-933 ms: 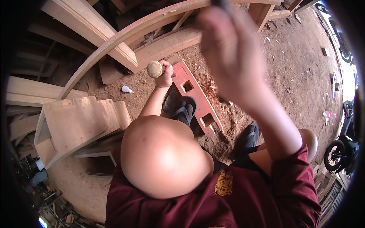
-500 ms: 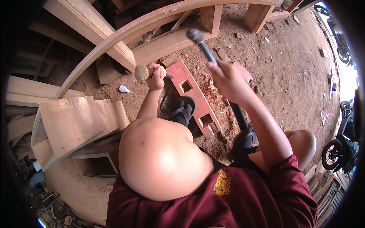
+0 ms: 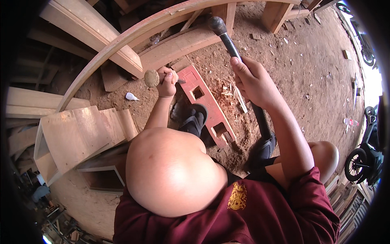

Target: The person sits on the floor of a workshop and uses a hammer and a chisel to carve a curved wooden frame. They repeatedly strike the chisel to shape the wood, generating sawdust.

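Observation:
A red-faced wooden block [image 3: 208,106] with two rectangular holes and a marked outline at its far end lies on the ground. My left hand [image 3: 167,84] is closed around a chisel [image 3: 152,78], its round, worn handle end pointing left. The chisel's metal tip meets the block's left edge near the far end. Raised to the right of the block, my right hand [image 3: 256,83] grips a hammer [image 3: 230,45] by its dark handle. The hammer's rounded dark head points away from me, apart from the chisel. My left foot [image 3: 197,118] in a dark sandal rests against the block.
Wood chips [image 3: 232,95] lie on the dirt right of the block. A curved wooden frame [image 3: 106,51] arches across the far left, above a small white bottle [image 3: 131,96]. Plywood pieces [image 3: 77,130] stand at the left. A motorbike [image 3: 361,162] is parked at the far right.
My right hand has moved slightly right and away from me, carrying the hammer head farther from the chisel. My left hand and the chisel stay nearly in place.

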The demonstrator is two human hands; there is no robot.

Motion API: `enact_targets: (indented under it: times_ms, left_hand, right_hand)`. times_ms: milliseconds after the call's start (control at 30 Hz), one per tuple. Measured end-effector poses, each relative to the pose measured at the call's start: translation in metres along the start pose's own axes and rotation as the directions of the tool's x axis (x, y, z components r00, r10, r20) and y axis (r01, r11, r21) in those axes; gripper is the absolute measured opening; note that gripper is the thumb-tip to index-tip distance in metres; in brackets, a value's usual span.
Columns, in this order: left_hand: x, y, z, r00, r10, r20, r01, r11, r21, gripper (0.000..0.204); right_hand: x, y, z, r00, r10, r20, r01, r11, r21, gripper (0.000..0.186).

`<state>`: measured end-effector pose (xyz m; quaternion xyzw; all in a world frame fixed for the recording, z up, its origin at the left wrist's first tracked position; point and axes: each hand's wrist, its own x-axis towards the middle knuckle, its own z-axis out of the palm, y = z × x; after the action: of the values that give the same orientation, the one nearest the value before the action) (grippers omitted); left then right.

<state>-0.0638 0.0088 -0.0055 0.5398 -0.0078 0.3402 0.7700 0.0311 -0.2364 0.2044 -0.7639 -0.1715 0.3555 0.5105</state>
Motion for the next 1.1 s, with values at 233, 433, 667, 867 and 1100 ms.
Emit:
enact_targets:
  times_ms: [233,433,667,867,1100]
  left_hand:
    - [-0.006,-0.002,0.003,0.998,0.029,0.047,-0.032,0.998,0.058,0.024]
    - [-0.016,0.004,0.007,0.999,0.032,-0.036,-0.027,0.989,0.148,0.024]
    - [-0.012,0.002,0.006,0.998,0.049,0.042,-0.054,0.992,0.116,0.027]
    - [-0.018,0.004,0.002,0.999,0.046,0.022,-0.049,0.988,0.146,0.028]
    - [-0.006,0.002,-0.001,0.998,0.049,0.025,-0.049,0.999,-0.005,0.024]
  right_hand:
    - [-0.017,-0.044,-0.003,0.979,-0.206,0.002,0.203,0.966,-0.157,0.034]
    - [-0.047,-0.146,-0.014,0.895,-0.445,-0.015,0.437,0.871,0.224,0.041]
    - [-0.055,-0.166,-0.013,0.912,-0.384,-0.146,0.399,0.912,0.096,0.045]
    - [-0.050,-0.160,-0.009,0.901,-0.428,-0.076,0.434,0.896,0.094,0.044]
    - [-0.057,-0.176,-0.026,0.946,-0.311,0.096,0.306,0.950,0.064,0.046]
